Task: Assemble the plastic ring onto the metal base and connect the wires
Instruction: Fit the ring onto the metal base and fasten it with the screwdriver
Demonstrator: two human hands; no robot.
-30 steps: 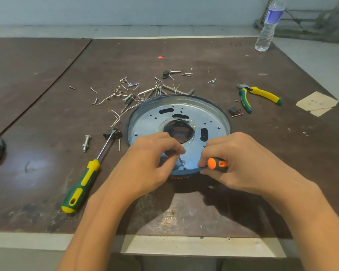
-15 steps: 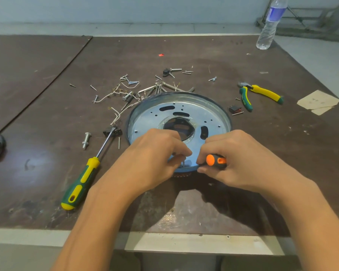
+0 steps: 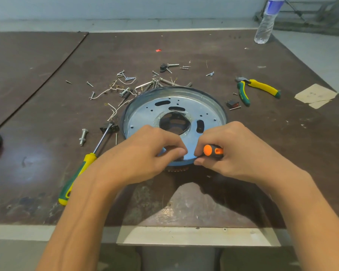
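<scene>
At frame centre, on the metal base's [image 3: 184, 102] near rim: right hand [image 3: 241, 151] grips orange screwdriver [image 3: 211, 150], left hand [image 3: 143, 153] curled at tip, grasp unclear; keep tip seated.

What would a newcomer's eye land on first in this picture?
The round metal base in the middle of the table, where the right hand grips an orange-handled screwdriver at the near rim and the left hand curls beside it. Behind the base lies a scatter of screws and wires, with a green and yellow screwdriver at left and matching pliers far right.
</scene>
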